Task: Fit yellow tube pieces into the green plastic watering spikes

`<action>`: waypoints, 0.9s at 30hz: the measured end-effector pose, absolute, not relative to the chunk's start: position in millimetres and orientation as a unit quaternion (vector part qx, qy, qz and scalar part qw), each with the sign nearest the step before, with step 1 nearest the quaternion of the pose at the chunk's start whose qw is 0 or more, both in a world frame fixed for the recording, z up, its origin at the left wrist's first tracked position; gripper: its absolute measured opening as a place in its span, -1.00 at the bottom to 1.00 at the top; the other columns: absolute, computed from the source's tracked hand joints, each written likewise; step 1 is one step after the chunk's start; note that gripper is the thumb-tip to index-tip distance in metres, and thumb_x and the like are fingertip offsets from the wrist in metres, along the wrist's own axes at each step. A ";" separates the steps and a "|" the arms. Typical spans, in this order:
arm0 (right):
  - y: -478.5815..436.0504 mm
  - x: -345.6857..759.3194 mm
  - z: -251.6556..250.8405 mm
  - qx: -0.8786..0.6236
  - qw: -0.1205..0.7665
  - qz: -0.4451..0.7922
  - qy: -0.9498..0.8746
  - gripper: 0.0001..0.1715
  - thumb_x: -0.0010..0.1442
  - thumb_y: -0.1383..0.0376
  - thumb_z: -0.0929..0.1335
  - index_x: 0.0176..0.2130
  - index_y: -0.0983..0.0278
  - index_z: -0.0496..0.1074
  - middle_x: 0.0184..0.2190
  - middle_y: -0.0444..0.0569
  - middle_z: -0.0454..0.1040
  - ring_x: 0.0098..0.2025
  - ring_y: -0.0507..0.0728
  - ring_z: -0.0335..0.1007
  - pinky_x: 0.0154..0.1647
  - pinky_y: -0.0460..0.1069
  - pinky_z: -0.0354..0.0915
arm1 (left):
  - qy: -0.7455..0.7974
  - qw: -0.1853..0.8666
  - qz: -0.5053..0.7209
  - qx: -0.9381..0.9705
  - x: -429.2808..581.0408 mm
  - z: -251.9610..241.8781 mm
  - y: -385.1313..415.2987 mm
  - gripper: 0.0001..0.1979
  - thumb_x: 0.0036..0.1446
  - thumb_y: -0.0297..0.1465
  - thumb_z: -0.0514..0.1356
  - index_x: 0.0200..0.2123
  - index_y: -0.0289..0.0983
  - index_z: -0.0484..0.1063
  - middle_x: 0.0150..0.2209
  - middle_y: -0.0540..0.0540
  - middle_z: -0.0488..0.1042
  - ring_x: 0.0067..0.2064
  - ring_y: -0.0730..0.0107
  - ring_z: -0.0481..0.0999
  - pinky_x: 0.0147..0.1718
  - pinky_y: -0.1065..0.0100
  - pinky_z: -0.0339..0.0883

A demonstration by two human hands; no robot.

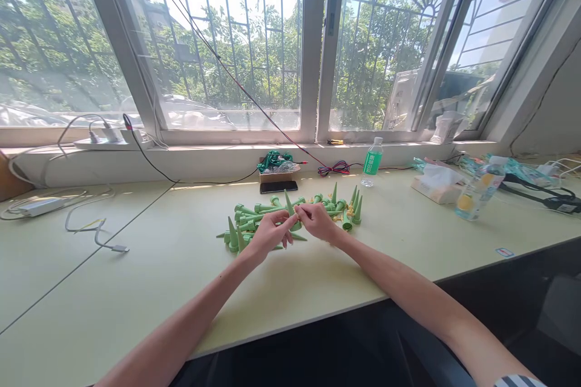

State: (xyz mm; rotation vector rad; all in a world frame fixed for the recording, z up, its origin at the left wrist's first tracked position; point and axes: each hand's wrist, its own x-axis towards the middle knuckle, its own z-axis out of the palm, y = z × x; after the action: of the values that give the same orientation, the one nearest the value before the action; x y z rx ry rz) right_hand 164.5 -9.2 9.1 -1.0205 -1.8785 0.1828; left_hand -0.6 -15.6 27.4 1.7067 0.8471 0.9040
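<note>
The spike (288, 201) at the fingers (279, 225) is plain green. Beyond them, the phone (278, 187) is black; right of them, a bottle label (371, 164) is green-and-white.

green spiked pieces (247, 218) lie clustered on a pale counter (149, 296) alongside a green-labelled bottle (372, 163) and tissue box (436, 191)

Green spike (289, 202) partly hidden by left hand (271, 231), right hand (318, 221); striped sleeve (517, 381) cut off by bottom edge.
</note>
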 end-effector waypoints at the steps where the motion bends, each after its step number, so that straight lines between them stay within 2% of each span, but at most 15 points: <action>1: -8.8 164.6 8.7 -0.417 0.478 0.074 -0.769 -0.54 0.30 0.20 0.16 -0.59 0.26 0.00 -0.69 -0.23 0.02 -0.59 -0.04 -0.11 -0.52 -0.07 -0.09 | 0.351 0.493 0.373 0.703 -0.5 28.0 -16.0 -0.61 0.04 -0.08 0.23 -0.51 -0.30 0.29 -0.63 0.03 0.34 -0.61 0.47 0.43 -0.70 0.50 0.25; 27: -9.1 164.0 8.3 -0.430 0.468 0.073 -0.768 -0.52 0.30 0.19 0.16 -0.61 0.26 0.06 -0.70 -0.21 0.06 -0.59 -0.03 -0.08 -0.53 -0.07 -0.07 | 0.348 0.494 0.374 0.703 -0.7 27.8 -16.4 -0.58 0.01 -0.04 0.24 -0.52 -0.29 0.28 -0.65 0.04 0.32 -0.61 0.46 0.44 -0.70 0.49 0.27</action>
State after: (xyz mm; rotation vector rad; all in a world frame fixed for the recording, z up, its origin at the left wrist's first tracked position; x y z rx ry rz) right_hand 164.0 -9.1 8.3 -1.0543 -1.8842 0.1787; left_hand -0.7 -16.4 27.8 1.7047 0.8442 0.9061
